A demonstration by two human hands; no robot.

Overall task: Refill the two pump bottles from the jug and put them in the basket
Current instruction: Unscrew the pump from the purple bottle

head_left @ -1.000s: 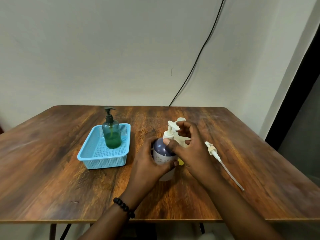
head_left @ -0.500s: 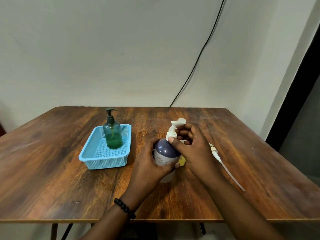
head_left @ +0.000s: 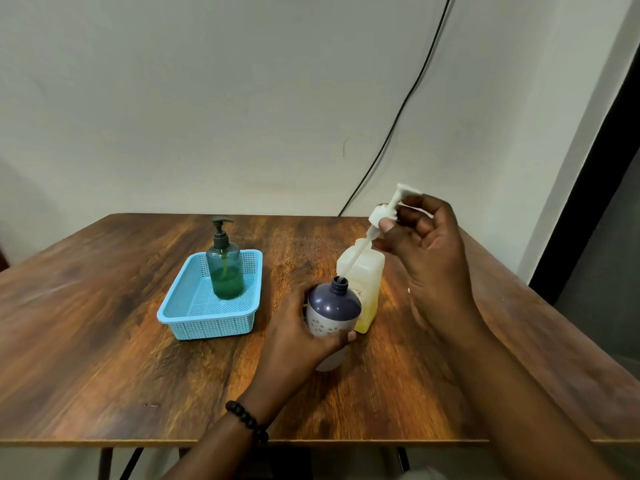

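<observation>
On wooden table (head_left: 138,358), near its middle: left hand (head_left: 298,337) gripping purple pump bottle (head_left: 332,308), right hand (head_left: 426,244) pinching white pump head (head_left: 384,214), tube tip at open neck. Jug (head_left: 363,282) just behind. 1 green bottle (head_left: 225,268) already inside basket (head_left: 207,306). Probably opening bottle 2; next, lay pump aside, take jug.

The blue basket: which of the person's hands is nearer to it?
Left. The left hand holds the purple bottle just right of the basket; the right hand lifts the white pump farther right.

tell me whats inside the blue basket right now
Only the green pump bottle stands upright in the blue basket, toward its far end. The bottle hides the floor directly beneath it.
</observation>
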